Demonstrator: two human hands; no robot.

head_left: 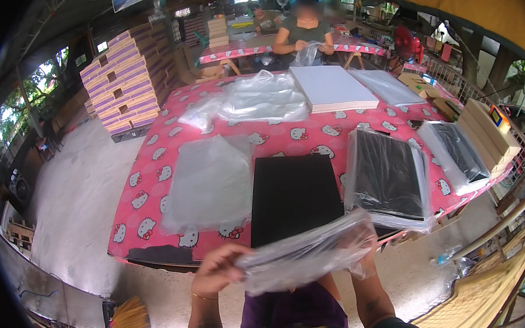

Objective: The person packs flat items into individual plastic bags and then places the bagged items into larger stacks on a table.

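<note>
At the table's near edge I hold a clear plastic bag (304, 255) tilted in front of me; glare hides whether anything is inside it. My left hand (223, 269) is closed on the bag's left end. My right hand (362, 243) is at its other end, partly covered by the plastic, with fingers curled against it. Just beyond the bag lies a black flat board or stack of sheets (298, 189). A pile of flat clear bags (211, 181) lies to its left. On its right, black sheets in clear plastic (389, 175) are stacked.
Behind these lie crumpled plastic bags (265, 97), a thick white stack (333, 86) and a flat plastic pile (386, 86). Long cardboard boxes (486, 137) line the right edge, beside another wrapped black stack (454, 152). Boxes (123, 83) tower at left. Across the table, a person (305, 33) handles plastic.
</note>
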